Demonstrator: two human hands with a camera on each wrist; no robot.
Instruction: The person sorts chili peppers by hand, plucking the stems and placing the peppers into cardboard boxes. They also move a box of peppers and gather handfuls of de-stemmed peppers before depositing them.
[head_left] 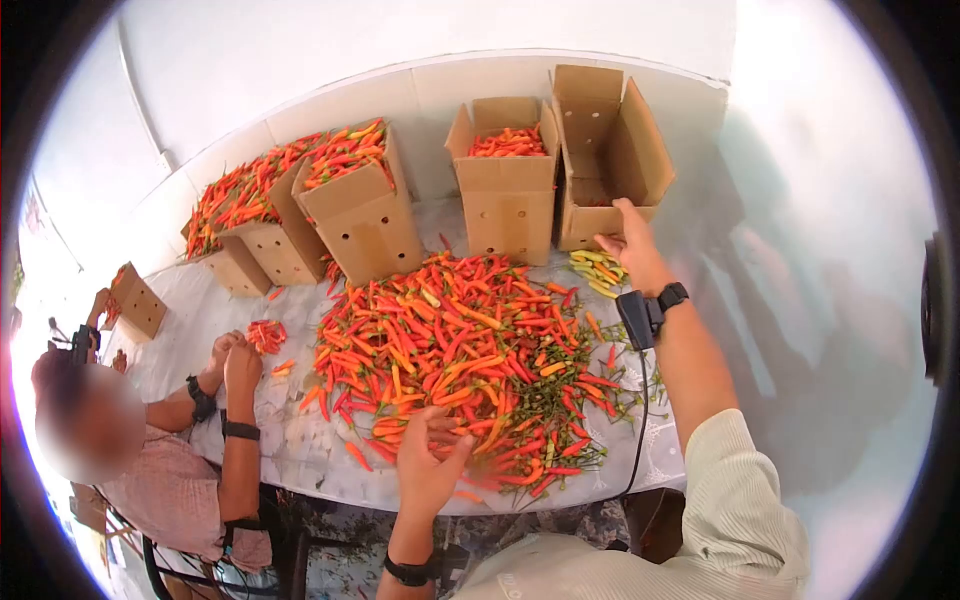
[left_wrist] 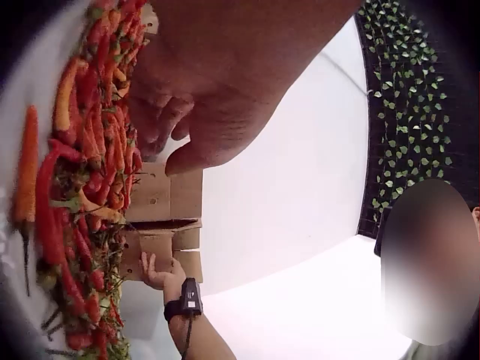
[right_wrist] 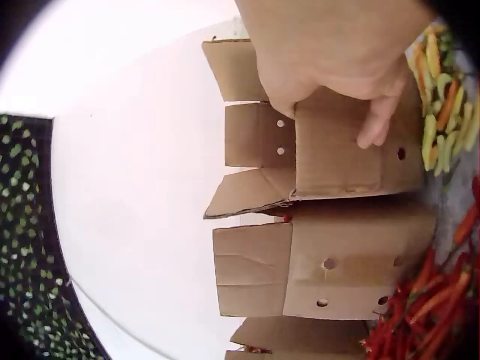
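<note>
My right hand [head_left: 634, 250] is at the front of the tall, open cardboard box [head_left: 612, 225] at the right end of the row. Its thumb hooks over the rim, and its other fingers [right_wrist: 375, 131] lie against the outside of the front wall. Inside, that box shows mostly bare cardboard, with a little red low down. My left hand [head_left: 430, 465] hovers at the near edge of a big pile of red and orange chili peppers [head_left: 440, 330], its fingers loosely bent and nothing visible in them. Green stems mix into the pile's right side.
Beside the pile, yellow-green chilies [head_left: 597, 270] lie below the right box. Another box [head_left: 508, 205] and several more chili-filled boxes [head_left: 365, 235] line the wall. At left, a person [head_left: 170, 480] works over a small heap of chilies [head_left: 266, 336]. A cable [head_left: 643, 420] trails from my right wrist.
</note>
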